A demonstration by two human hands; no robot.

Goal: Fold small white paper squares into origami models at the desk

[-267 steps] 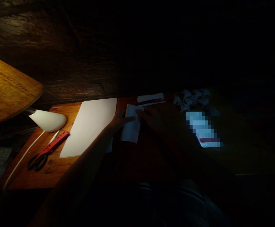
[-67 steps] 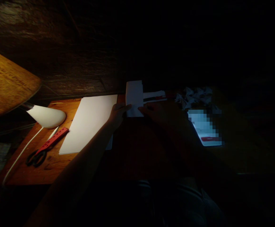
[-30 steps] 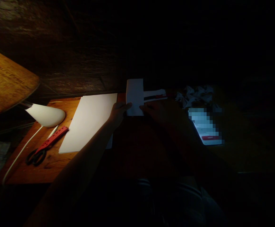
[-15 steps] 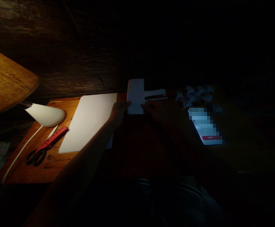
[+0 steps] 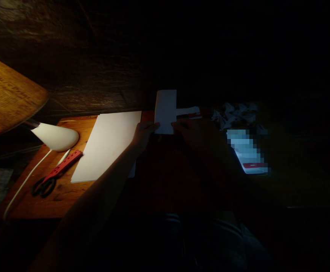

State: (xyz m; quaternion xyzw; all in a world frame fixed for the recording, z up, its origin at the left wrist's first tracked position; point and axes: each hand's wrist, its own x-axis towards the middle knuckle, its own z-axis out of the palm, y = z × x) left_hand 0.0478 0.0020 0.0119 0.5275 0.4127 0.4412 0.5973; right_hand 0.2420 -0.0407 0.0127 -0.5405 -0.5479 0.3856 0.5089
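Note:
A folded sheet of white paper (image 5: 166, 109) is held up over the middle of the table, taller than it is wide. My left hand (image 5: 143, 134) pinches its lower left edge, thumb on the near face. At the lower right edge my right hand (image 5: 186, 130) grips it the same way, though deep shadow hides most of those fingers. To the left lies a stack of white paper (image 5: 110, 139), partly covered by my left forearm. Behind my right hand are a white paper piece (image 5: 189, 110) and a dim red object (image 5: 194, 115).
A lamp with a white base (image 5: 58, 136) and a wooden-looking shade (image 5: 8, 94) lights the left side. Red-sleeved scissors (image 5: 62, 164) with black handles lie on the wooden table (image 5: 68, 200). Crumpled paper (image 5: 234, 113) and a lit phone (image 5: 247, 153) are on the right.
Both hands have shifted slightly to the right with the folded paper, which has risen a little. It stays pinched at both lower edges.

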